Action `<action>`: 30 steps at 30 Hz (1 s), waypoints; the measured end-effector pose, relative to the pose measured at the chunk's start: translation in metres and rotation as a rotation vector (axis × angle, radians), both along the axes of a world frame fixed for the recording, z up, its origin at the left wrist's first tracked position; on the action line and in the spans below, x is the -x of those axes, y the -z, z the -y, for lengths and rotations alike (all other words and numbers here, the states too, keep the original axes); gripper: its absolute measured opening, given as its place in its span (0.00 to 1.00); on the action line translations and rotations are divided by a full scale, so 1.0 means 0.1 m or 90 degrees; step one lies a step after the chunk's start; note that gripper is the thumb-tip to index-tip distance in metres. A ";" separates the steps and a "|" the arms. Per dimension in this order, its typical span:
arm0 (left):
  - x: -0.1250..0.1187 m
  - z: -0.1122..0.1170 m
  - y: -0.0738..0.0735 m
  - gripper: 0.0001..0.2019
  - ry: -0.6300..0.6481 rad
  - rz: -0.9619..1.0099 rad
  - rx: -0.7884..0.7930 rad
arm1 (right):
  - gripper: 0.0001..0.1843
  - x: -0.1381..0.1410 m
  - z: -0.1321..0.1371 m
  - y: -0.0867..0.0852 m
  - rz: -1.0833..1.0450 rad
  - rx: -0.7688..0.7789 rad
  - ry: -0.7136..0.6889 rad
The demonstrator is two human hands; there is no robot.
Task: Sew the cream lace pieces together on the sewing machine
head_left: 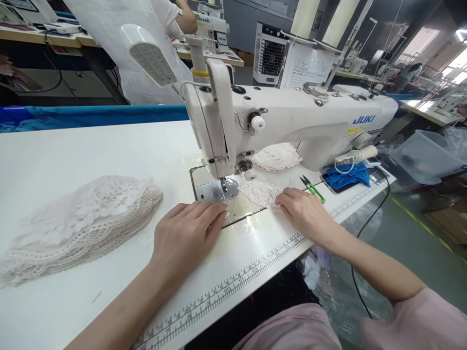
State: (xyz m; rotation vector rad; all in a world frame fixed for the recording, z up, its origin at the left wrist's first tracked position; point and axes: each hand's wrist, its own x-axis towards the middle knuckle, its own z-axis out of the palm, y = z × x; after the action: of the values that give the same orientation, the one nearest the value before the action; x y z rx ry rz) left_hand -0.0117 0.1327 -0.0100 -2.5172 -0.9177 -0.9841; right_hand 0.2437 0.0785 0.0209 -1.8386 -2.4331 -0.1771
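My left hand (189, 228) rests palm down on the machine bed, its fingers lying flat just in front of the metal needle plate (209, 193). To the right of the needle, a small white lace piece (260, 193) lies on the bed. My right hand (304, 211) pinches the near right edge of that lace. Above the plate stands the head of the white sewing machine (215, 131), with its presser foot (223, 183) close to the lace's left end. The tip of my left thumb is partly hidden.
A stack of lace pieces (83, 223) lies at the left; another lace piece (277, 156) sits under the machine arm. Green thread snips (313, 189) and a blue cloth (348, 176) lie at the right. A ruler strip (226, 291) runs along the front edge. A person in white (146, 58) stands behind.
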 end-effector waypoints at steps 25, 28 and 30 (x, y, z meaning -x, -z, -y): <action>-0.12 0.14 -0.05 0.09 0.146 -0.035 0.369 | 0.18 -0.14 -0.27 0.02 -0.248 0.131 -0.304; -0.13 0.12 -0.11 0.10 0.143 0.032 0.482 | 0.17 -0.07 -0.32 0.05 -0.298 0.138 -0.311; -0.12 0.11 -0.16 0.10 0.148 0.072 0.555 | 0.18 -0.01 -0.35 0.04 -0.327 0.147 -0.315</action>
State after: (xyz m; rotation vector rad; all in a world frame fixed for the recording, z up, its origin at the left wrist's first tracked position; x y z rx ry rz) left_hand 0.0007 0.1219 0.0060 -3.3711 -1.3285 -0.9236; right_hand 0.2443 0.1131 0.0166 -1.0883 -2.4832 0.5555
